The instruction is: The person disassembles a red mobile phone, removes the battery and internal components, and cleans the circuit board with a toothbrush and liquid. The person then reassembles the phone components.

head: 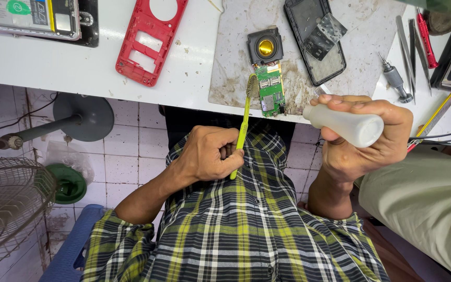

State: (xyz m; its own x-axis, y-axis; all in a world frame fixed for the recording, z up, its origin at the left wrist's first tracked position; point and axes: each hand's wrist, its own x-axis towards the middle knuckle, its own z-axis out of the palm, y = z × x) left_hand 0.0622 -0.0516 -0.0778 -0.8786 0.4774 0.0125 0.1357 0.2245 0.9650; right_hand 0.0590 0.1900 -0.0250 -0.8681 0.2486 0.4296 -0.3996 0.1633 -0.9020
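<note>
My left hand (207,155) grips the handle of a yellow toothbrush (245,121). Its bristled head rests at the table edge, touching the left side of a small green circuit board (270,94). A black square speaker part with a gold centre (265,47) sits just beyond the board. My right hand (369,138) holds a small white plastic bottle (348,125) on its side, nozzle pointing left toward the board. Board and speaker lie on a stained grey mat (233,78).
On the white table are a red phone frame (150,39), a black phone shell (314,42), an opened phone (32,18), tweezers (404,36), a red-handled screwdriver (426,39) and a small metal driver (395,81). A wire fan guard (6,209) stands at the lower left. Someone's khaki-clothed leg (429,209) is at the right.
</note>
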